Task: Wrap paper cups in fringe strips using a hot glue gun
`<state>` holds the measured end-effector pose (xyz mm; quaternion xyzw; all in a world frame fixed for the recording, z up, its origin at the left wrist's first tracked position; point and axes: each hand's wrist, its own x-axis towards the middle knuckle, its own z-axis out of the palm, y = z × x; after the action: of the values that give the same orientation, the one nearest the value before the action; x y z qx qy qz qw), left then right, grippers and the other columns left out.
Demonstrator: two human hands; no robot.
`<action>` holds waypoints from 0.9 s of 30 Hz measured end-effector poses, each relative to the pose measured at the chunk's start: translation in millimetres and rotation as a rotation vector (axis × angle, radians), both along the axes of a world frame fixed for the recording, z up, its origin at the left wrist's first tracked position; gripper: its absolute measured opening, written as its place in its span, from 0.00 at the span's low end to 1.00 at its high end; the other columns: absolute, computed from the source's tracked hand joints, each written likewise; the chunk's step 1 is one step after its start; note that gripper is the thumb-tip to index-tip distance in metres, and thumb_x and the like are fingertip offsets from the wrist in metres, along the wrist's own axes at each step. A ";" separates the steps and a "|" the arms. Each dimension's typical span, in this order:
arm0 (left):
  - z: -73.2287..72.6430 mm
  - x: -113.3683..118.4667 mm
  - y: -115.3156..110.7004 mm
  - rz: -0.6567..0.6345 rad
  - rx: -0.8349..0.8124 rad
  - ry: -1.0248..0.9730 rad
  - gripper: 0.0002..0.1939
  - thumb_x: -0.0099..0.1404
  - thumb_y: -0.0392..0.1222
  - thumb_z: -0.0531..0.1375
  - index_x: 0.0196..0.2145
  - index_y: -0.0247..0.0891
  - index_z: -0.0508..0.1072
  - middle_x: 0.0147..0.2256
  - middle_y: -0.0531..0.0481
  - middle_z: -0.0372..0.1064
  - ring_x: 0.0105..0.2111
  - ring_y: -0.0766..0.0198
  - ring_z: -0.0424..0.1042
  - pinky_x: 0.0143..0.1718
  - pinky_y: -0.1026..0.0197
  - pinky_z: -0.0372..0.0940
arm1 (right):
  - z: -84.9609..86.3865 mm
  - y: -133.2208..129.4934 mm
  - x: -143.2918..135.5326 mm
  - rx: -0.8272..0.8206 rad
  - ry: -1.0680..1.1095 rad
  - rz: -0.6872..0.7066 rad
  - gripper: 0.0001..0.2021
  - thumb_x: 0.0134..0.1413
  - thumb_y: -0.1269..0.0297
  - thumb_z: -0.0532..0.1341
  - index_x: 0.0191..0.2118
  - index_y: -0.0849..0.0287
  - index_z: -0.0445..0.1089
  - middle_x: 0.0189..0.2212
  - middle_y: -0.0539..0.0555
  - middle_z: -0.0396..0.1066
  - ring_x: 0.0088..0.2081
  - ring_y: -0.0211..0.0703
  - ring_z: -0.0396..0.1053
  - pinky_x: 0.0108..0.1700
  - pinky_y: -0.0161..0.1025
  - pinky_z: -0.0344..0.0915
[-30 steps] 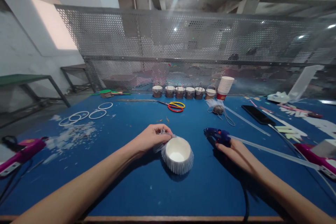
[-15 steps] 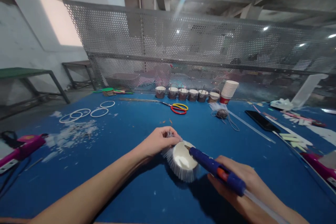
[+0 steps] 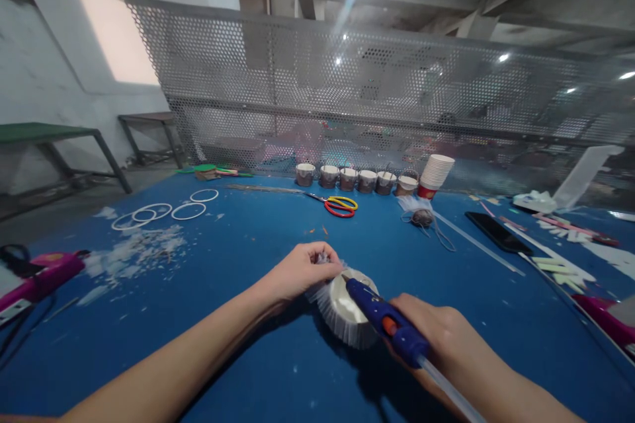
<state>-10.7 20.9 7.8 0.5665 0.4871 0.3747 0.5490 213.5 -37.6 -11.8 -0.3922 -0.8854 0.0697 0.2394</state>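
Observation:
A small white paper cup [image 3: 342, 301], its mouth turned toward me, has a pale translucent fringe [image 3: 340, 327] around its outer side. My left hand [image 3: 310, 268] is closed at the cup's far left edge, thumb and fingers pinching the fringe there; part of it bunches up above the fingers. A blue hot glue gun [image 3: 380, 317] with an orange trigger is gripped in my right hand [image 3: 426, 337]. Its nozzle points at the rim beside my left thumb; whether it touches is not clear. A clear glue stick [image 3: 446, 390] sticks out of the gun's rear.
Scissors [image 3: 340, 205], a row of small cups [image 3: 348, 180], stacked cups [image 3: 436, 173] and a grey yarn ball [image 3: 423, 217] lie farther back. White rings [image 3: 188, 210] and scraps [image 3: 143, 251] are left; a phone [image 3: 496, 232] is right. Perforated metal screen [image 3: 297, 86] stands behind.
The glue gun has moved left and its nozzle has come closer to my left thumb at the rim. My left hand keeps its pinch, and the cup has barely shifted.

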 end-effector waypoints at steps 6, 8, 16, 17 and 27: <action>-1.5 0.0 -0.1 0.002 0.002 0.001 0.10 0.48 0.43 0.64 0.24 0.35 0.70 0.21 0.55 0.63 0.22 0.68 0.59 0.26 0.64 0.50 | -8.3 -2.2 -0.2 0.162 -0.064 -0.029 0.07 0.55 0.70 0.48 0.33 0.57 0.62 0.23 0.51 0.66 0.20 0.40 0.64 0.21 0.35 0.51; -1.4 0.2 -0.3 0.001 -0.005 -0.007 0.10 0.47 0.43 0.65 0.24 0.35 0.70 0.21 0.55 0.63 0.23 0.68 0.59 0.26 0.64 0.50 | -11.1 -3.0 -0.6 0.188 -0.082 -0.037 0.06 0.54 0.71 0.49 0.33 0.56 0.61 0.23 0.50 0.66 0.19 0.39 0.63 0.21 0.35 0.49; 0.3 -0.7 -1.4 -0.012 -0.016 -0.015 0.10 0.47 0.43 0.65 0.23 0.36 0.69 0.20 0.56 0.62 0.22 0.69 0.58 0.25 0.64 0.50 | -16.6 -5.7 -4.2 0.295 -0.075 -0.084 0.07 0.57 0.71 0.47 0.32 0.56 0.60 0.21 0.49 0.64 0.16 0.40 0.63 0.20 0.37 0.45; 0.1 -0.8 -1.3 -0.011 -0.015 -0.012 0.10 0.46 0.43 0.65 0.23 0.36 0.69 0.20 0.56 0.63 0.22 0.69 0.58 0.25 0.64 0.50 | -17.1 -5.9 -4.6 0.305 -0.075 -0.090 0.08 0.57 0.71 0.47 0.31 0.56 0.59 0.21 0.49 0.64 0.16 0.40 0.63 0.20 0.37 0.45; -4.9 -2.1 0.9 -0.005 0.025 0.034 0.10 0.47 0.44 0.64 0.24 0.36 0.70 0.20 0.55 0.62 0.23 0.68 0.59 0.26 0.64 0.51 | -3.2 -8.4 -12.9 0.310 -0.065 0.004 0.08 0.56 0.71 0.47 0.29 0.57 0.60 0.19 0.49 0.64 0.15 0.36 0.59 0.19 0.35 0.46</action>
<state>-12.8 21.9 2.9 0.5810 0.4902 0.3697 0.5343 200.6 -46.0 -15.0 -0.3510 -0.8936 -0.0803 0.2681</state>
